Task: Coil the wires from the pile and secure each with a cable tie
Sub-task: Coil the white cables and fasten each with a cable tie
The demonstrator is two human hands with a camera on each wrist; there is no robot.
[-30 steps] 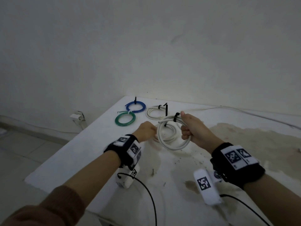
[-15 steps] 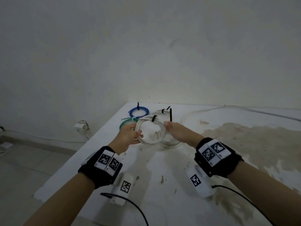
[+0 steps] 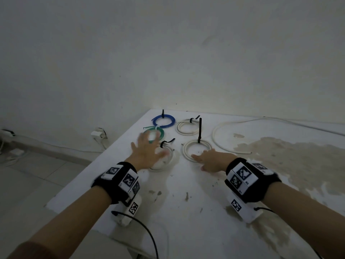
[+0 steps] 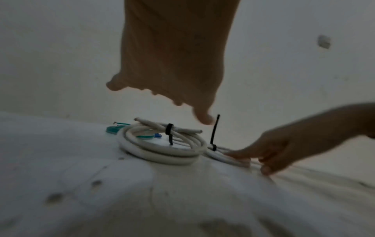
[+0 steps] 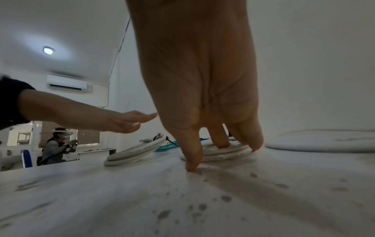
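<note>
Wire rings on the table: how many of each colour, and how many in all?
White: 3
Blue: 1
Green: 1
Total: 5 tied coils. One long white wire lies uncoiled.

1. White table top (image 3: 186, 221), surface stained; large brownish blotch (image 3: 298, 165) on the right part, small dark specks near the middle.
2. Plain off-white wall (image 3: 168, 53) behind the table.
3. White wall socket with plug (image 3: 98, 134) low on the wall, left of the table; thin cable runs from it along the skirting.
4. Pale tiled floor (image 3: 28, 184) at left.
5. White wall-mounted air conditioner (image 5: 68, 84), right wrist view.
6. Round ceiling lamp (image 5: 48, 50), lit.
7. Seated person wearing a white headset (image 5: 58, 147), background.
</note>
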